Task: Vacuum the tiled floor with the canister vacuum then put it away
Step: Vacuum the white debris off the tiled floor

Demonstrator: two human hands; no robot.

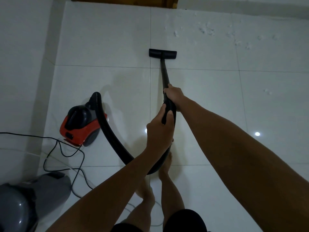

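A red and black canister vacuum (80,124) sits on the white tiled floor (103,47) at the left. Its black hose (108,131) curves from the canister down past my feet and up to the wand (164,72). The flat black floor head (162,53) rests on the tiles ahead of me. My right hand (173,94) grips the wand's upper end. Just below it, my left hand (159,129) holds the ribbed hose cuff. White paper scraps (234,36) lie scattered on the tiles at the far right, beyond the head.
A black power cord (66,153) loops over the floor at the left, behind the canister. A grey bin with a dark liner (25,201) stands at the bottom left. A white wall (21,64) runs along the left. A wooden door frame (123,0) is at the top. My bare feet (163,166) stand beside the hose.
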